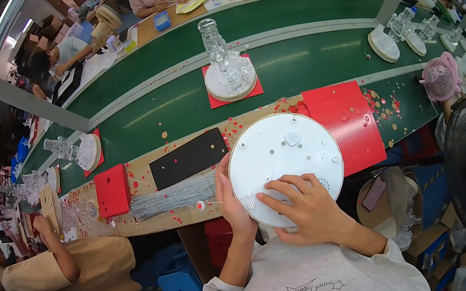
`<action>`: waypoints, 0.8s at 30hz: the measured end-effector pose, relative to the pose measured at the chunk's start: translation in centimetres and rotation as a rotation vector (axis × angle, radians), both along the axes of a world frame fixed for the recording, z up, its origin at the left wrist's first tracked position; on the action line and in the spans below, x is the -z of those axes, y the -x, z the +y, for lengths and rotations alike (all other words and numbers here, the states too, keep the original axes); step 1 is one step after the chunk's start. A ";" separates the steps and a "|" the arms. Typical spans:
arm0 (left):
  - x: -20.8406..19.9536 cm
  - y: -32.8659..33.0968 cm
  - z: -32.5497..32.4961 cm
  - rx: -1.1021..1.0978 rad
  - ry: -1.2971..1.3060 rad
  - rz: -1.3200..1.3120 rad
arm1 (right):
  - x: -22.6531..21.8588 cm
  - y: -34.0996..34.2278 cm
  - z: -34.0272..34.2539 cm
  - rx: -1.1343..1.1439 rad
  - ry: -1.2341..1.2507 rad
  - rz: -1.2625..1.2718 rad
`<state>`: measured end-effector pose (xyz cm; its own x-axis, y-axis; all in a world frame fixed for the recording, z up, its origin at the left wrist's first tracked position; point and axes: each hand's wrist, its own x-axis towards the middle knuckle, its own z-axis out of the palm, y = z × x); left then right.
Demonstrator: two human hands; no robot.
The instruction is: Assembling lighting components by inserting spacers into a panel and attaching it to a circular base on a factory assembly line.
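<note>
Both bare hands are at a white round disc [252, 154], held in front of the person's chest over the near edge of the brown-covered worktop [141, 182]. The left hand [235, 204] comes up from below and cups the disc's left rim, its fingers closed around the edge with the wrist nearly upright. The right hand [310, 209] reaches in from the lower right, back of the hand up, fingers parted and slightly bent across the lower face, tips pointing left, thumb near the bottom rim; whether they pinch any small part cannot be told. The disc hides its own underside and the left fingertips, while the right hand covers part of the lower face, beside a cluster of tiny holes. A thin strand with a small clear piece [200, 205] juts left past the left hand; where it joins is hard to make out. The disc's broad, studded face is turned up toward the camera; being round, it shows no long axis across that face. Its right side overlaps the view of a glossy red sheet [350, 129].
</note>
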<state>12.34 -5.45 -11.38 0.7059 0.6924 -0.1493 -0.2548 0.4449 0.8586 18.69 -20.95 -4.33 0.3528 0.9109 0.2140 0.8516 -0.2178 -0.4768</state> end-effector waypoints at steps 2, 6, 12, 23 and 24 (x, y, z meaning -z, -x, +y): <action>0.9 0.8 -0.3 -0.031 0.007 -0.008 | 0.1 -0.4 0.0 -0.014 -0.001 0.018; 4.8 5.1 -0.8 -0.235 -0.120 -0.115 | -0.1 -1.3 0.1 -0.019 -0.001 0.055; 2.6 6.1 1.8 -0.495 -0.894 0.267 | 0.2 -3.1 -0.5 -0.050 -0.033 0.052; -1.6 3.6 -0.1 0.133 -0.474 0.457 | 1.4 -0.3 -1.1 0.090 -0.141 -0.347; -0.9 3.4 -0.6 0.142 -0.446 0.424 | 2.7 1.5 -3.6 0.037 -0.251 -0.381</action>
